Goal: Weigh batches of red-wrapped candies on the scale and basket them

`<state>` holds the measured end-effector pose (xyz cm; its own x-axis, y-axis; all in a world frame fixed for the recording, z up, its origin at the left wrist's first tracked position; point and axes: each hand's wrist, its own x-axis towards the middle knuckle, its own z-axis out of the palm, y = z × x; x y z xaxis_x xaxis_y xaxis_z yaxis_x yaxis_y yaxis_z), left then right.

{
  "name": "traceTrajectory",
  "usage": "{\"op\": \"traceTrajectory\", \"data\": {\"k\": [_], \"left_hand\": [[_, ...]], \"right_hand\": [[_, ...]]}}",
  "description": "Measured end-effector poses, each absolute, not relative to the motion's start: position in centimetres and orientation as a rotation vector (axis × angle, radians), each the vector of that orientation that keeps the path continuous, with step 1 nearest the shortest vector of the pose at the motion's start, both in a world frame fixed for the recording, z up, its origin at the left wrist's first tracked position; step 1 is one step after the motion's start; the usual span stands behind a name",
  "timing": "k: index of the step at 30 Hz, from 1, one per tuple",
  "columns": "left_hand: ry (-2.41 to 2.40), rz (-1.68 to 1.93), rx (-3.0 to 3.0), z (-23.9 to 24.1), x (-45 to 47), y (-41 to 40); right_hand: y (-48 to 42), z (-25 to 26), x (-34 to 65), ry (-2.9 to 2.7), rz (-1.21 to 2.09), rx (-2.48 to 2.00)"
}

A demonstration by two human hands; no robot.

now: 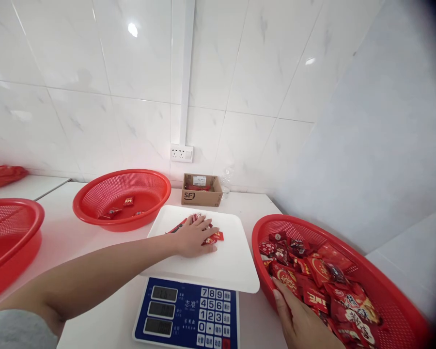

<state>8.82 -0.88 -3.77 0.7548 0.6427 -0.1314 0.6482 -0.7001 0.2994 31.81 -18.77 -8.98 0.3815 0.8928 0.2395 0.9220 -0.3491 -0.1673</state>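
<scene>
My left hand (195,237) lies with its fingers spread over several small red snack packets (214,236) on the white tray (236,242) of a scale. Part of those packets is hidden beneath the palm. At the lower right, my right hand (300,315) is closed on the near left rim of a red plastic basket (352,257). Its fingertips are partly hidden. That basket holds many red and dark wrapped snack packets (318,293). Below the tray is the scale's blue panel (189,315) with number keys and three small displays.
Behind the scale stands an open cardboard box (202,198) with red packets inside, beside a clear plastic item (227,180). A second red basket (121,223) at the back left holds several packets. Another red basket (14,213) is at the left edge. The tiled wall has a socket (182,153).
</scene>
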Motion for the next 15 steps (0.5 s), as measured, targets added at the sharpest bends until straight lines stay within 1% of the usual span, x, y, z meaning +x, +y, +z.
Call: {"op": "traceTrajectory", "data": {"k": [4,7,10,13,15], "left_hand": [[0.586,-0.202,2.62,-1.6,7.4,-0.9],[0.482,-0.346,2.5,0.2,6.0,-0.3],[0.688,-0.199,2.445,0.4,4.9,-0.6],[1.109,-0.017,2.412,-1.2,4.9,-2.1],[1.25,-0.027,2.413,-2.7,5.3,-3.2]], "right_hand": [[-18.6,-8.6,32.4,-1.68,-0.059,-2.36],[-18.5,-8.4,32.7,-1.696,-0.035,-2.364],[-18.5,-8.5,32.7,-1.702,-0.035,-2.359],[-18.4,-8.7,32.8,-1.717,-0.044,-2.349],[-18.3,-8.7,33.0,-1.722,-0.043,-2.349]]}}
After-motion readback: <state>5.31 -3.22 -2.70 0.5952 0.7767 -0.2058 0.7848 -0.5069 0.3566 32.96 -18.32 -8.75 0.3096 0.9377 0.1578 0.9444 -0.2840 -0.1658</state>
